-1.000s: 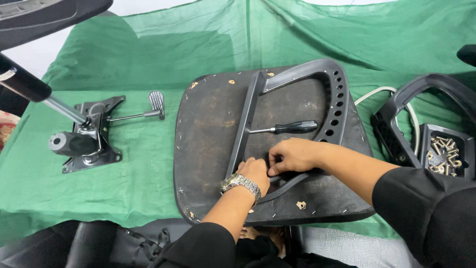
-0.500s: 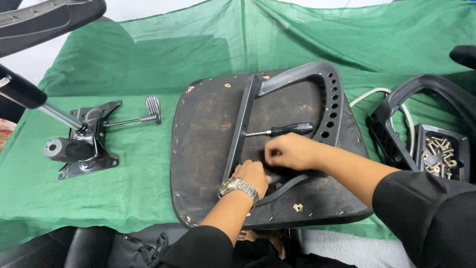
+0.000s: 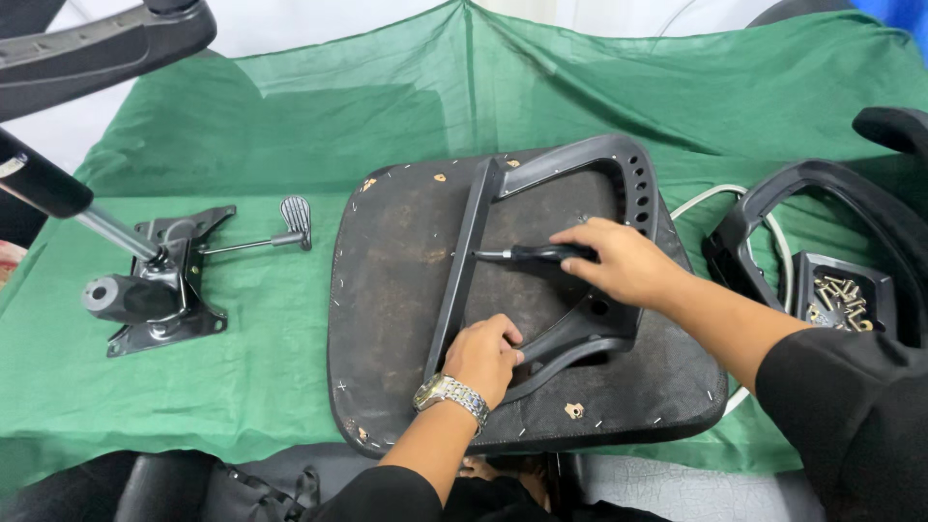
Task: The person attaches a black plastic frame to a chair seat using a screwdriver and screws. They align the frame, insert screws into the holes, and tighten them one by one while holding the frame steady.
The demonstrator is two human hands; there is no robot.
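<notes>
An upturned black chair seat (image 3: 396, 290) lies on the green cloth with a black plastic frame (image 3: 570, 159) resting across it. My left hand (image 3: 483, 356), with a metal wristwatch, is closed on the frame's near curved bar. My right hand (image 3: 623, 261) rests over the handle of a black screwdriver (image 3: 527, 254) lying on the seat inside the frame, fingers curled around it. The screwdriver's metal tip points left toward the frame's straight bar.
A metal chair tilt mechanism (image 3: 159, 285) with a lever and a gas cylinder sits at the left. A black armrest (image 3: 822, 188) and a small black tray of screws (image 3: 841, 295) lie at the right. Another chair part (image 3: 97, 43) hangs at the top left.
My right hand has left the spot beside my left hand and moved up to the screwdriver's handle. My left hand stays on the frame's near bar.
</notes>
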